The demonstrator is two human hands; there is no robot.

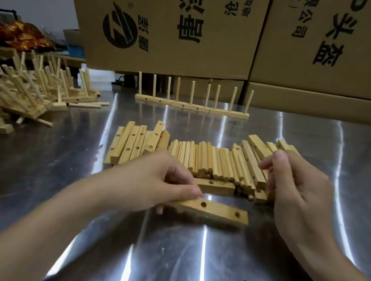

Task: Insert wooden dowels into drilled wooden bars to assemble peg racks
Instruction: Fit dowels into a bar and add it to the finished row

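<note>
Polished steel tabletop [187,258] runs back to stacked cardboard boxes [172,20]. Left hand [160,181] pinches one end of a drilled bar [215,211], thumb on top, holes facing up, just in front of the dowel pile [203,159]. Right hand [297,195] curls its fingers over the pile's right end; whether it grips anything cannot be told. Loose bars [137,143] lie left of the pile. Finished racks [191,107] stand behind.

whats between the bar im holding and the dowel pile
Head view: a second pale drilled wooden bar lies flat between the held drilled wooden bar and the wooden dowel pile.
</note>
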